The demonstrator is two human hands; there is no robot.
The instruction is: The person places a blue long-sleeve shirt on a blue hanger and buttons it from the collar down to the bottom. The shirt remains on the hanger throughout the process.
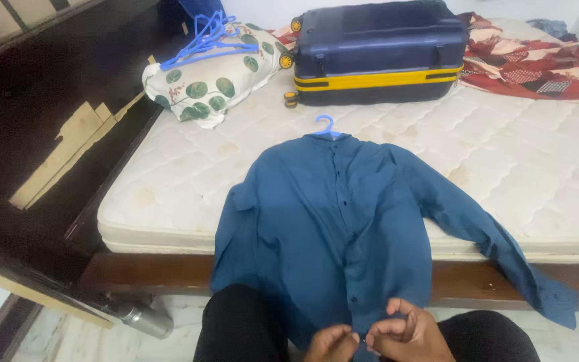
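Left hand (330, 343) and right hand (407, 335): both at bottom edge, fingertips pinched together on lower button placket of blue shirt (333, 231). Knees in black trousers (239, 328) just below.

Left to right:
- Dark wooden wardrobe (48, 134), door open, at far left.
- Steel flask (143, 320) on floor beside bed frame.
- Leaf-print pillow (212, 74) with loose blue hangers (202, 37) on top.
- Shirt: spread face-up on white mattress (537, 174), hem hanging over near edge, collar on blue hanger (327, 125). Right-side sleeve trailing off edge.
- Navy suitcase (376, 53) with yellow band, lying flat behind shirt.
- Red patterned blanket (537, 60) at far right.

Handling judgement: shirt light, limp, non-fragile; likely to crease and slide on mattress. Best held at placket edges for buttoning, or at hanger hook for lifting.
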